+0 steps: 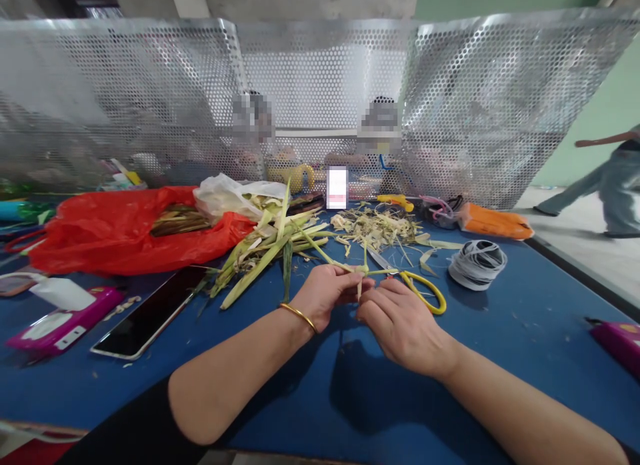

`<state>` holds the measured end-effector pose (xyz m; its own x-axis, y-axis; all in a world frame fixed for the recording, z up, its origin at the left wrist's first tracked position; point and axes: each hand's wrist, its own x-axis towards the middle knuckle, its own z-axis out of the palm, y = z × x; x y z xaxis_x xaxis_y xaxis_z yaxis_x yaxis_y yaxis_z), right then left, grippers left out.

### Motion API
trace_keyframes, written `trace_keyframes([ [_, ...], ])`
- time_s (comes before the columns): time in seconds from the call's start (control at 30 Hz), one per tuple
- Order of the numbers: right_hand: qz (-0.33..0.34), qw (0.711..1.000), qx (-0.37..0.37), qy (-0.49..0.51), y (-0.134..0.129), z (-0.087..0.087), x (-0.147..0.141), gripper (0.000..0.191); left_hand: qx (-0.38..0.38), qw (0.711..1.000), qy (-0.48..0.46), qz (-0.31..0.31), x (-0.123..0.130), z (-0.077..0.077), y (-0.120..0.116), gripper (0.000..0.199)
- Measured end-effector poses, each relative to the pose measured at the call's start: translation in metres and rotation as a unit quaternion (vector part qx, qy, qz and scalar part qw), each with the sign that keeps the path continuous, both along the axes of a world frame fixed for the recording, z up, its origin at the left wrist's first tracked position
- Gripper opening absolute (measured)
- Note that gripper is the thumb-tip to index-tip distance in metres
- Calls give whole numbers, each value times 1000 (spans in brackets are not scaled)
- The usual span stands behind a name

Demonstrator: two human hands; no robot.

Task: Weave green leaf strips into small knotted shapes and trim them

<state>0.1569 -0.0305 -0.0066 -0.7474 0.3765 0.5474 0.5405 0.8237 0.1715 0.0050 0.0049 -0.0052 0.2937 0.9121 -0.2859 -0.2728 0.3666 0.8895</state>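
A small folded piece of pale green leaf strips (365, 269) is held between my two hands above the blue table. My left hand (325, 293), with a gold bangle at the wrist, pinches it from the left. Closed fingers of my right hand (400, 318) meet it from the right. Strip ends stick out upward, to the left and to the right. Just behind my right hand lie scissors with yellow handles (431, 293). Long green leaves (265, 261) are piled behind my left hand, and a heap of pale scraps (383, 228) lies farther back.
On the left are a red plastic bag (115, 228), a black phone (150, 311) and a magenta box (65, 321). A wound ball of strips (477, 265) and an orange packet (495, 221) sit right. Behind the perforated metal screen (325, 71) are people; another person walks at far right.
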Motion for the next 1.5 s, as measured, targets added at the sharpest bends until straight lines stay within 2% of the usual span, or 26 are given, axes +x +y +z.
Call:
trace_keyframes([
  [0.23,42,998,-38,26,-1,4,-1,22,9,999,35,3,-2,1,2,15],
  [0.3,-13,997,-28,71,4,6,4,14,23,999,47,-6,-5,3,5,17],
  [0.37,-121,987,-11,107,11,7,10,21,27,998,52,-9,-8,6,7,18],
  [0.43,-201,976,-19,87,17,8,16,21,23,998,58,-8,-9,9,7,20],
  [0.47,-212,975,-32,62,19,8,18,21,20,998,61,-9,-10,10,7,21],
  [0.53,-202,978,-52,26,20,6,19,27,17,998,66,-14,-9,10,6,25],
  [0.7,-196,976,-84,35,13,1,10,30,51,992,114,-33,-3,-1,3,27],
  [0.9,-143,969,-171,107,5,-1,1,33,73,988,133,4,0,-9,5,18],
  [0.97,-153,941,-261,154,7,1,3,34,76,987,141,1,-2,-7,7,18],
  [1.0,-161,914,-323,184,9,1,4,36,77,987,144,-3,-3,-5,8,19],
  [1.1,-167,792,-488,327,17,3,8,40,69,986,145,-44,-8,2,10,25],
  [1.17,-147,708,-539,431,22,4,10,37,58,985,141,-84,-9,5,9,27],
  [1.23,-127,651,-561,495,24,3,10,34,50,982,141,-118,-9,8,6,30],
  [1.3,-119,640,-565,507,25,2,8,32,58,978,151,-129,-7,8,3,33],
  [1.5,-146,693,-492,506,26,-7,8,29,114,963,209,-129,-2,8,-3,22],
])
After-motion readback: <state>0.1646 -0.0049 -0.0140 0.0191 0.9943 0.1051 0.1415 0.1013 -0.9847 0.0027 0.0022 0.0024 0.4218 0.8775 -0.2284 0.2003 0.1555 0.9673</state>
